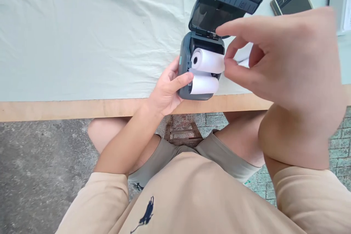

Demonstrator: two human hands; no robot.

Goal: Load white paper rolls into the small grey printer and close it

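A dark grey portable label printer [184,53] rests in my left hand [167,89], whose fingers go behind its left side. My left thumb lies over the front edge of the printer's bay, beside the paper. The printer's lid [203,11] is swung up, showing a black roller inside it. A white paper roll [210,61] sits in the bay, and its loose paper end [204,85] curves out over the front. At the roll's right end is my right hand [276,51], blurred, with index finger stretched out and thumb and another fingertip close together; what they pinch is hidden.
A smartphone [294,2] lies on the pale cloth [82,36] behind my right hand. A white box-like object [340,3] stands at the right edge. The wooden table edge [68,109] runs in front of my knees, with a wooden stool [183,135] between my legs.
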